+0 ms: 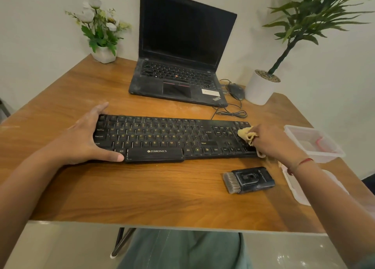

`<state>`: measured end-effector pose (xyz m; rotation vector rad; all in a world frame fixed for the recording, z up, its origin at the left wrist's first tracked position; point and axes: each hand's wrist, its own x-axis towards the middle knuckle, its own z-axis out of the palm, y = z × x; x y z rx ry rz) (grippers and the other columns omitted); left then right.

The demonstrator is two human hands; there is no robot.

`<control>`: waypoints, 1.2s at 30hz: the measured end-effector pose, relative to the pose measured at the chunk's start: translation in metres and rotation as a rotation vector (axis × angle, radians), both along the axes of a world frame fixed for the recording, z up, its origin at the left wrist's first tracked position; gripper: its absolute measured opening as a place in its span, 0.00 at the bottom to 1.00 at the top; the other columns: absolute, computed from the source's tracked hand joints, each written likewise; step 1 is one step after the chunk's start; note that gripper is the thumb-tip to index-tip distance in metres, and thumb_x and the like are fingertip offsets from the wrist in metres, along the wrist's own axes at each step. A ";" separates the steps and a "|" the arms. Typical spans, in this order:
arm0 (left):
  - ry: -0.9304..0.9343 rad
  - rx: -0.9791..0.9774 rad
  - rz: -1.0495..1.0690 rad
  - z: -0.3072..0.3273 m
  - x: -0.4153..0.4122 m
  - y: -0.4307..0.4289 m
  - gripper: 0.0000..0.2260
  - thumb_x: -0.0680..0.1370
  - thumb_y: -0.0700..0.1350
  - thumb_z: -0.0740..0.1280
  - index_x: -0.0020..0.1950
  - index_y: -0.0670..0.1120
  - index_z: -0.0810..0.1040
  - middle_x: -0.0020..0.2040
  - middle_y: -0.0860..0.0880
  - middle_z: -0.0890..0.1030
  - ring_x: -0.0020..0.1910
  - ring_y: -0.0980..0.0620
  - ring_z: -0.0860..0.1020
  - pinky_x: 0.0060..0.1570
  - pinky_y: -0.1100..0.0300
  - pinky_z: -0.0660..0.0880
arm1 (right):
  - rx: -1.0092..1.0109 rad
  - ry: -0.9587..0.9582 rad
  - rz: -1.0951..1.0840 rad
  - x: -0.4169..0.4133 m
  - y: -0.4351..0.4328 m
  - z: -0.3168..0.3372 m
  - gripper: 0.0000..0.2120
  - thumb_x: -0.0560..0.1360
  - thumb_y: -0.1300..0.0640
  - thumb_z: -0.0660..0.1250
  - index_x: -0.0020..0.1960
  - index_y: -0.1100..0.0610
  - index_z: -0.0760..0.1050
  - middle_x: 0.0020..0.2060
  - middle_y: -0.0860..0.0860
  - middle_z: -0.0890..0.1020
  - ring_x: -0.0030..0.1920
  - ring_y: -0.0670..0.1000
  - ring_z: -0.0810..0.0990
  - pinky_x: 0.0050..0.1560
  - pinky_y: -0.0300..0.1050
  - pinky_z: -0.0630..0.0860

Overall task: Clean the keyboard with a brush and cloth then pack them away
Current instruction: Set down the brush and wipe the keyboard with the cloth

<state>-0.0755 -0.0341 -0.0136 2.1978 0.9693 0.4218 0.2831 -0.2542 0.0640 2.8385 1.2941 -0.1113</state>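
A black Zebronics keyboard (162,139) lies across the middle of the wooden table (142,187). My left hand (85,141) grips its left end, fingers over the far edge and thumb along the near edge. My right hand (272,143) holds a yellow cloth (246,133) bunched in its fingers and presses it onto the number-pad end of the keyboard. A black brush (248,180) with pale bristles pointing left lies on the table in front of the keyboard's right end, apart from both hands.
A clear plastic box (316,145) stands at the right edge, its lid (300,189) lying nearer me. Behind the keyboard are an open black laptop (178,66), a wired mouse (236,91), a white plant pot (259,88) and a flower vase (104,54).
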 end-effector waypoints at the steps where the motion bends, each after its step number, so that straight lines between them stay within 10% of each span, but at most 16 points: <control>1: 0.004 0.003 -0.004 0.000 0.000 -0.001 0.67 0.42 0.76 0.72 0.76 0.62 0.47 0.74 0.51 0.61 0.70 0.48 0.64 0.68 0.44 0.63 | 0.024 -0.002 -0.014 0.002 0.003 -0.002 0.17 0.77 0.64 0.61 0.65 0.56 0.74 0.53 0.58 0.80 0.43 0.51 0.73 0.43 0.43 0.71; 9: -0.002 0.008 -0.006 0.002 0.000 -0.002 0.59 0.43 0.75 0.73 0.68 0.70 0.47 0.73 0.51 0.63 0.68 0.49 0.65 0.67 0.45 0.65 | 0.130 0.014 0.078 0.015 0.015 -0.024 0.28 0.75 0.68 0.60 0.72 0.50 0.66 0.73 0.53 0.65 0.70 0.57 0.67 0.69 0.48 0.64; 14: -0.007 -0.009 -0.014 0.000 0.000 0.002 0.57 0.42 0.75 0.73 0.65 0.76 0.47 0.72 0.52 0.63 0.67 0.50 0.65 0.66 0.45 0.66 | 0.062 0.089 0.001 0.005 -0.025 -0.002 0.21 0.74 0.67 0.60 0.60 0.49 0.79 0.42 0.53 0.81 0.30 0.47 0.75 0.27 0.33 0.70; 16: -0.004 -0.008 -0.032 0.000 0.000 0.002 0.55 0.42 0.75 0.73 0.63 0.78 0.47 0.72 0.52 0.64 0.67 0.50 0.66 0.65 0.46 0.66 | 0.061 0.117 -0.015 0.004 -0.029 0.000 0.21 0.74 0.67 0.60 0.59 0.49 0.79 0.37 0.52 0.79 0.27 0.46 0.73 0.25 0.35 0.69; 20: -0.005 -0.003 -0.065 0.002 0.000 0.002 0.53 0.42 0.76 0.72 0.62 0.78 0.49 0.70 0.55 0.63 0.65 0.54 0.64 0.64 0.49 0.66 | 0.073 0.113 0.015 0.008 -0.008 -0.007 0.24 0.76 0.67 0.58 0.68 0.47 0.71 0.60 0.58 0.77 0.39 0.50 0.75 0.34 0.39 0.67; 27: 0.075 0.032 -0.064 0.004 0.001 0.000 0.66 0.43 0.77 0.71 0.74 0.67 0.42 0.75 0.51 0.59 0.71 0.48 0.62 0.69 0.44 0.62 | 0.191 0.104 0.071 0.010 0.009 -0.024 0.27 0.74 0.69 0.59 0.70 0.49 0.70 0.70 0.52 0.71 0.68 0.55 0.69 0.65 0.45 0.66; 36: 0.048 0.039 -0.032 0.002 0.002 -0.001 0.57 0.41 0.78 0.70 0.64 0.76 0.44 0.74 0.50 0.61 0.70 0.47 0.63 0.69 0.44 0.63 | 0.118 0.057 0.090 -0.012 -0.044 0.001 0.18 0.72 0.68 0.63 0.56 0.54 0.82 0.53 0.56 0.81 0.32 0.44 0.71 0.27 0.33 0.68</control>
